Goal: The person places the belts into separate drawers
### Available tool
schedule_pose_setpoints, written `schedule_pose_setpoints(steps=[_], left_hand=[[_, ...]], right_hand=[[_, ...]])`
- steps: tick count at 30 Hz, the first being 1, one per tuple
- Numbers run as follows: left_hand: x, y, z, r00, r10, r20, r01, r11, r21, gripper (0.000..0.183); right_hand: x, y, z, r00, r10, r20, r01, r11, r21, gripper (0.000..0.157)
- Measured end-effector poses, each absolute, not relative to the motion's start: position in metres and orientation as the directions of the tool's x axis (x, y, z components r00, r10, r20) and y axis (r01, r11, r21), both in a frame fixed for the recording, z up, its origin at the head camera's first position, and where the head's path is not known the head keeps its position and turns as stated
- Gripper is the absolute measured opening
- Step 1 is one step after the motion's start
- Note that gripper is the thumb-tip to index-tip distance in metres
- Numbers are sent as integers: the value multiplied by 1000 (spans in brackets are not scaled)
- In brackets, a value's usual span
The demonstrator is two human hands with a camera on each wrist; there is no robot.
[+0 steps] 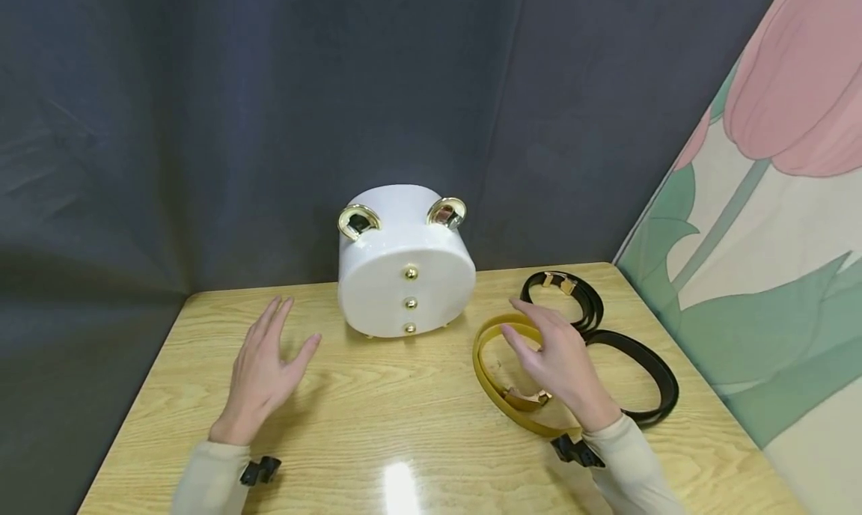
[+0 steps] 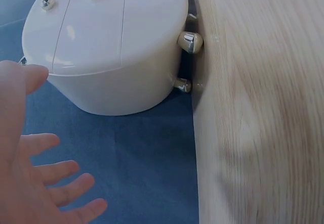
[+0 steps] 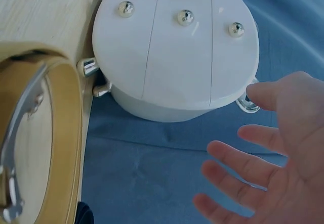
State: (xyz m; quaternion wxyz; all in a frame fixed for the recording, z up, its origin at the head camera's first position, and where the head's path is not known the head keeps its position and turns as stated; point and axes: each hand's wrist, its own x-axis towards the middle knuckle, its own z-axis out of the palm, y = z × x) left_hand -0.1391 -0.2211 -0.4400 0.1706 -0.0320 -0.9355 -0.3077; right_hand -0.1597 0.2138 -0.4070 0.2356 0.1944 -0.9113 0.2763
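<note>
A glossy white box (image 1: 377,298) with gold ear-shaped rings on top stands at the back of the table. Down its front run gold ball knobs (image 1: 411,303) marking drawer fronts, and short metal feet (image 2: 190,42) hold it up. My left hand (image 1: 264,373) hovers to the left in front of it, fingers spread and holding nothing. On the other side, my right hand (image 1: 562,354) is held over a coiled mustard belt (image 1: 486,373), its fingers extended and its grasp empty. In the right wrist view the belt's metal buckle (image 3: 20,128) shows close up.
Two coiled black belts lie at the right, one farther back (image 1: 592,305) and one nearer (image 1: 663,373). A dark curtain (image 1: 269,126) hangs behind the wooden table (image 1: 350,418). A wall with painted tulips (image 1: 774,275) borders the right side.
</note>
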Motion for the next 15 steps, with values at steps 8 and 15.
schedule_pose_setpoints(steps=[8, 15], left_hand=[[-140, -214, -442, -944, -34, 329, 180, 781, 598, 80], [-143, -208, -441, -943, -36, 330, 184, 772, 609, 80]], right_hand=[[-161, 199, -403, -824, -241, 513, -496, 744, -447, 51], [-164, 185, -399, -807, -259, 531, -530, 714, -458, 49]])
